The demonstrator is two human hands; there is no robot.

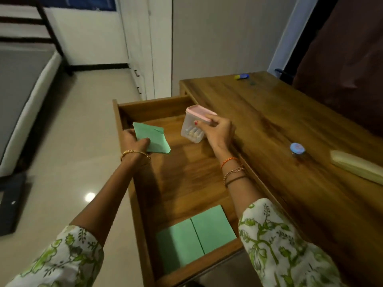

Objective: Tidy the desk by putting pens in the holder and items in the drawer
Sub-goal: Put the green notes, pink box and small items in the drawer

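The wooden drawer (176, 183) stands pulled open on the left of the desk (279, 125). Over its far end, my left hand (133, 140) grips a green folded paper (154, 139). To the right of it, my right hand (217, 131) holds a clear plastic box with a pink lid (195, 123), tilted, with small pale items inside. Two green papers (196, 237) lie side by side at the near end of the drawer. No pen holder is in view.
On the desk top lie a small blue round cap (297, 148), a pale flat box (356, 166) at the right edge and a blue-and-yellow object (241, 76) at the far end. A bed (22, 100) and white cupboards (145, 48) stand to the left.
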